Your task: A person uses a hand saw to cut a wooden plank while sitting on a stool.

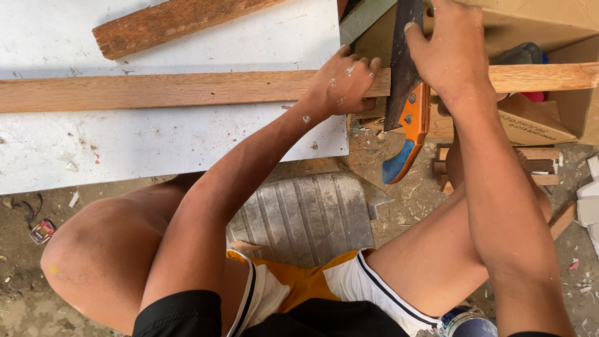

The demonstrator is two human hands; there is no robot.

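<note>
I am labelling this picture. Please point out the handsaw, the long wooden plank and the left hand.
handsaw [409,115]: head view, orange handle.
long wooden plank [156,90]: head view, top face.
left hand [343,81]: head view, back of hand.

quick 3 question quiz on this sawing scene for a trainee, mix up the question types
1. True or false: the left hand presses down on the long wooden plank near the edge of the white board.
2. Multiple choice: the right hand grips the handsaw by A) its orange and blue handle, B) its dark blade, C) nothing, it lies free.
3. Fill in: a second, shorter piece of wood lies on the white board, on the ___ side of the long plank from the person.

Key
1. True
2. B
3. far
</note>
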